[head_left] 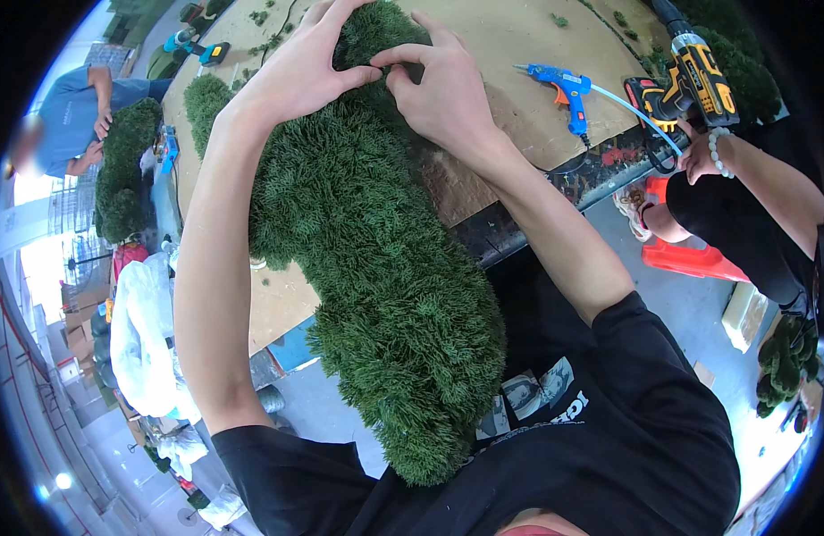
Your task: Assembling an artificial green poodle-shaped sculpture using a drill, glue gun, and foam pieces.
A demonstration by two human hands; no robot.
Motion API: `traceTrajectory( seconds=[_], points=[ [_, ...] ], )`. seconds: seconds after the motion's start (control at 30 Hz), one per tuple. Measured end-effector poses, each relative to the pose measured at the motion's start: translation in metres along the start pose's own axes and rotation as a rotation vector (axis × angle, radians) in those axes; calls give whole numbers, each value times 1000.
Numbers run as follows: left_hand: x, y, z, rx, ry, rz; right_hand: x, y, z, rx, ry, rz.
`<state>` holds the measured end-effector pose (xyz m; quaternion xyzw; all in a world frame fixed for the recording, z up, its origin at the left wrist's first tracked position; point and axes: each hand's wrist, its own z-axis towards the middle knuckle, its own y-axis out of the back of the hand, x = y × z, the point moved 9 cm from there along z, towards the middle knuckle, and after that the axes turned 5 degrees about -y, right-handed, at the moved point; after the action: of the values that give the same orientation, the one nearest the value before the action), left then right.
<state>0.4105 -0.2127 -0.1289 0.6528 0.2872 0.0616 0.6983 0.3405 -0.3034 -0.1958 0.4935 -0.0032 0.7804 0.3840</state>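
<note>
Shrub [367,232]: long, lobed, dense feathery green sprigs; runs from tan tabletop [519,134] to my black shirt [609,438]. My left hand [300,67] spans its far end; my right [443,89] curls thumb toward forefinger there. Cannot tell whether either grips. Floor [689,313] smooth, grey.

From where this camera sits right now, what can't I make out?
All in the head view:
Whatever the right hand may be pinching: too small to tell.
Some fingers of the left hand: cut off by the top edge.
The far end of the green foliage piece: cut off by the top edge.
The tan tabletop under it: hidden by the foliage.
The right-side co-worker's head: out of frame.
</note>
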Motion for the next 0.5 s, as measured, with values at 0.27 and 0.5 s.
traceTrajectory(
  seconds=[0.27, 0.5],
  points=[
    [0, -2, 8, 24, 37, -12, -18, 3, -7, -15, -94, 90],
    [1, -2, 5, 19, 28, -58, 2, 6, -11, -53, 49, -155]
  ],
)
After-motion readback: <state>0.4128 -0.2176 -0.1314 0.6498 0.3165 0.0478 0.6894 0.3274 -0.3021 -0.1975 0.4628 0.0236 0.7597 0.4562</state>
